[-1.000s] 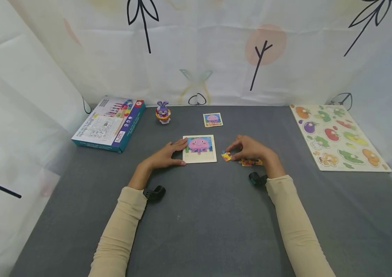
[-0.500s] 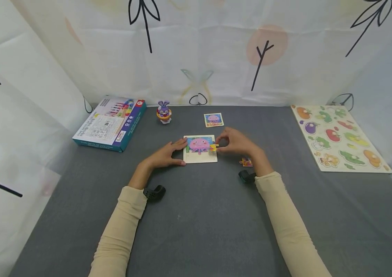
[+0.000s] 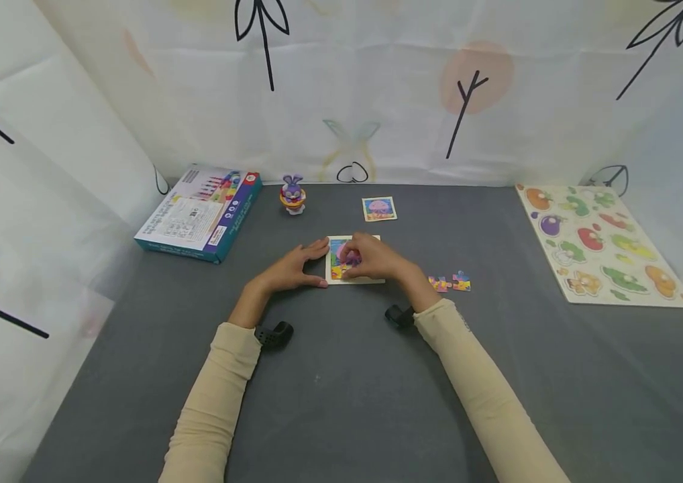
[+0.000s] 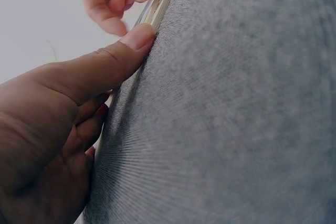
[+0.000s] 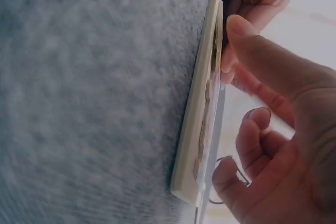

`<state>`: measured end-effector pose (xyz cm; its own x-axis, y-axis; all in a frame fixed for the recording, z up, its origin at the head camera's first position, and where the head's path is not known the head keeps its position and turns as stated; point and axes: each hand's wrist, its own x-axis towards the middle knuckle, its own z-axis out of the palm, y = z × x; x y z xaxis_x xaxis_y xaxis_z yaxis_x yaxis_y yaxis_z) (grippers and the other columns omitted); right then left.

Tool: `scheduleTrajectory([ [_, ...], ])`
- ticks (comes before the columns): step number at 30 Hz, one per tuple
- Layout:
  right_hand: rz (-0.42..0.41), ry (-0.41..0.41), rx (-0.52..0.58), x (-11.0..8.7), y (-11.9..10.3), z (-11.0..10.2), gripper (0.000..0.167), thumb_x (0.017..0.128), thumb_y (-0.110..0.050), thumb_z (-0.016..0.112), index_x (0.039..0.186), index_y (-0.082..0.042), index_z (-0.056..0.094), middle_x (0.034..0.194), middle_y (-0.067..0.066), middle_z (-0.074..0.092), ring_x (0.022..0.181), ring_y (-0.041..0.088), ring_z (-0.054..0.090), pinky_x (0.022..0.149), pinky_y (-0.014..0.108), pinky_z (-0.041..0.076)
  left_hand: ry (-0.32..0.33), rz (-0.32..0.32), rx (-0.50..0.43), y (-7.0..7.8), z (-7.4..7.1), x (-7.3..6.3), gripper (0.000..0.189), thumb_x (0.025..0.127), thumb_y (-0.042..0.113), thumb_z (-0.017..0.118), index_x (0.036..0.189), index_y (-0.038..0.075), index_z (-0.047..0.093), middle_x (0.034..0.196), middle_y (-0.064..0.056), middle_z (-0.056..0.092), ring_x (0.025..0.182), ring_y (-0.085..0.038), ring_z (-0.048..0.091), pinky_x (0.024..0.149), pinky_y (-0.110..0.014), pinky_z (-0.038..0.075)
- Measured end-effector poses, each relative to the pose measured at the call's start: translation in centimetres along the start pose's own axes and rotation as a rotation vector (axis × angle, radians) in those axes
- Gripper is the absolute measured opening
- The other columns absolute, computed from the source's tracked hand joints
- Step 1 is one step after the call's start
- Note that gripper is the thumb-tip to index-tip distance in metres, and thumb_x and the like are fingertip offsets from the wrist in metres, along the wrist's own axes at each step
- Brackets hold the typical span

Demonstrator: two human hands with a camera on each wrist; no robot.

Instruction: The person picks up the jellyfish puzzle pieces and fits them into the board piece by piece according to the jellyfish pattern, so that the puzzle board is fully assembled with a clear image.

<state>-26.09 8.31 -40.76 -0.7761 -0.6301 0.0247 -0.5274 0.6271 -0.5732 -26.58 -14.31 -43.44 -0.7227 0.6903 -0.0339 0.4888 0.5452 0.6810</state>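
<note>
A small cream-framed jigsaw board with a pink jellyfish picture lies mid-table. My left hand rests at its left side, thumb at the lower left corner, extended fingers near the upper one. My right hand reaches over the board, thumb and index finger pinching a yellow puzzle piece at the lower left of the picture. In the right wrist view, the right thumb is close to the layered board edge. Two loose puzzle pieces lie right of the board, beside my right wrist.
Behind the board lies a small jellyfish picture card. A purple rabbit figurine and a flat box stand at the back left. A vegetable puzzle board lies on the right. A patterned white cloth backs the table.
My right hand has moved left, bringing the yellow puzzle piece from the table onto the jigsaw board's lower left. My left hand has stayed at the board's left side.
</note>
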Motion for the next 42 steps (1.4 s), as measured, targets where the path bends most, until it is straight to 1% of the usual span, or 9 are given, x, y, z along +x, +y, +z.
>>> scheduleTrajectory([
  [5,-0.063,0.012,0.055,0.0,0.5,0.1,0.029,0.075,-0.016,0.076,0.102,-0.004,0.072,0.083,0.01,0.051,0.07,0.014,0.035,0.062,0.023,0.029,-0.009,-0.014,0.002,0.1,0.0,0.1,0.078,0.08,0.023,0.071,0.143,0.002,0.029,0.153,-0.011,0.018,0.142,-0.026,0.014,0.115,-0.05,0.002],
  [11,-0.102,0.012,0.058,0.5,1.0,0.2,0.025,0.073,-0.014,0.077,0.097,-0.006,0.073,0.083,0.011,0.056,0.069,0.012,0.034,0.063,0.022,0.028,0.003,-0.026,0.013,0.0,-0.1,0.2,0.079,0.08,0.025,0.072,0.143,0.003,0.029,0.153,-0.01,0.019,0.142,-0.026,0.015,0.115,-0.05,0.002],
  [15,-0.068,0.007,0.021,0.8,0.6,-0.1,0.025,0.071,-0.016,0.079,0.094,-0.008,0.074,0.085,0.011,0.057,0.068,0.012,0.035,0.063,0.023,0.028,0.007,-0.033,0.018,0.0,-0.2,0.3,0.08,0.079,0.025,0.072,0.143,0.004,0.029,0.153,-0.009,0.02,0.142,-0.025,0.015,0.115,-0.049,0.002],
  [21,0.061,-0.036,-0.115,0.7,-0.8,-0.4,0.021,0.073,-0.024,0.077,0.09,-0.012,0.076,0.089,0.007,0.055,0.077,0.017,0.044,0.068,0.029,0.038,0.006,-0.035,0.017,0.0,-0.2,0.3,0.079,0.079,0.025,0.072,0.143,0.004,0.03,0.153,-0.009,0.02,0.142,-0.025,0.016,0.115,-0.049,0.002],
  [26,0.072,-0.064,-0.21,0.7,-1.1,-0.4,0.019,0.075,-0.031,0.075,0.086,-0.014,0.077,0.091,0.005,0.054,0.083,0.02,0.049,0.07,0.036,0.043,0.002,-0.035,0.007,0.1,-0.2,0.1,0.078,0.079,0.025,0.072,0.143,0.003,0.03,0.153,-0.01,0.019,0.142,-0.026,0.016,0.115,-0.05,0.002],
  [28,0.066,-0.057,-0.189,0.7,-0.8,-0.4,0.021,0.075,-0.03,0.076,0.088,-0.015,0.077,0.09,0.004,0.055,0.079,0.018,0.049,0.067,0.033,0.043,0.004,-0.035,0.009,0.1,-0.1,0.2,0.079,0.079,0.025,0.072,0.143,0.003,0.03,0.153,-0.01,0.02,0.142,-0.026,0.016,0.115,-0.05,0.002],
  [33,0.008,-0.064,-0.018,0.4,0.6,-0.7,0.026,0.075,-0.018,0.076,0.1,-0.01,0.073,0.083,0.008,0.057,0.067,0.013,0.041,0.06,0.023,0.035,0.009,-0.026,0.004,0.2,-0.1,0.2,0.079,0.079,0.024,0.072,0.142,0.003,0.03,0.152,-0.011,0.02,0.142,-0.026,0.016,0.115,-0.05,0.003],
  [36,-0.009,-0.063,0.032,-0.2,1.5,-1.3,0.028,0.076,-0.014,0.075,0.103,-0.007,0.071,0.078,0.009,0.055,0.063,0.011,0.038,0.058,0.021,0.032,0.001,-0.027,0.009,0.1,0.0,0.2,0.079,0.079,0.025,0.072,0.143,0.003,0.03,0.153,-0.011,0.019,0.142,-0.026,0.016,0.115,-0.049,0.003],
  [42,0.077,-0.012,0.028,-3.1,3.2,-3.6,0.034,0.078,-0.015,0.073,0.11,-0.006,0.068,0.071,0.005,0.048,0.063,0.014,0.036,0.059,0.025,0.032,0.002,-0.022,0.009,-0.1,-0.1,0.1,0.077,0.079,0.024,0.072,0.142,0.005,0.032,0.153,-0.008,0.021,0.142,-0.023,0.016,0.115,-0.047,0.003],
])
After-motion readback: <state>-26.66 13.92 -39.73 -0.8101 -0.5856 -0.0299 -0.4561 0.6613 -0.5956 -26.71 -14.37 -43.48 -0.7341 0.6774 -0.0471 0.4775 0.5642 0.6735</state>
